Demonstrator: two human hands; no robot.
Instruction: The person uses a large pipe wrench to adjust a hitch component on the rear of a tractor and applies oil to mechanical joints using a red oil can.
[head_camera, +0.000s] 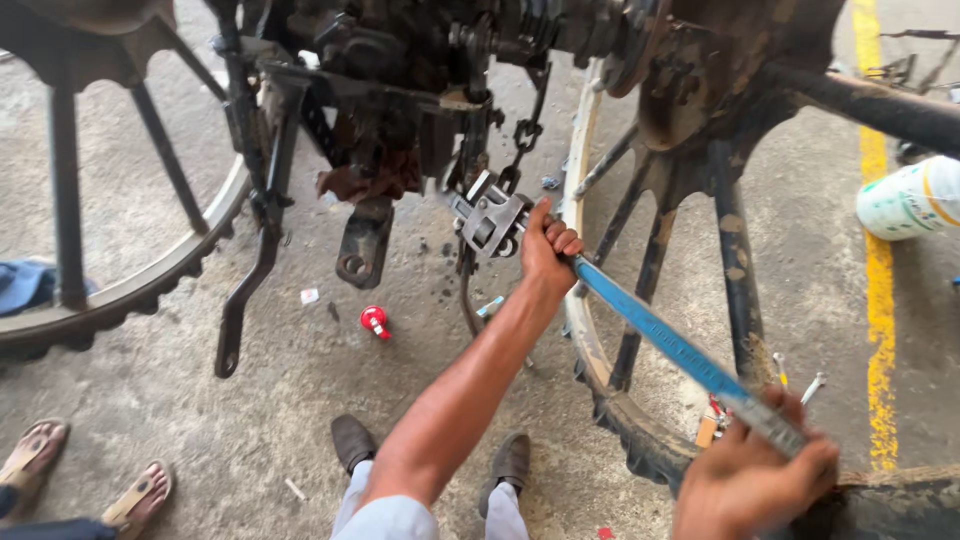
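Observation:
A long pipe wrench with a blue handle (660, 335) and a grey jaw head (490, 220) is clamped on a part under a dark, greasy machine (400, 90). My left hand (548, 250) grips the handle just behind the jaw, with the arm stretched forward. My right hand (755, 470) is closed round the far end of the handle at the lower right. A short chain (522, 145) hangs just above the jaw.
Spoked iron wheels stand at the left (120, 290) and the right (640, 260). On the concrete floor lie a small red object (375, 320), a blue cloth (25, 285), small tools (800, 385) and a white container (910, 200) beside a yellow line (878, 300). Another person's sandalled feet (85, 480) stand at the lower left.

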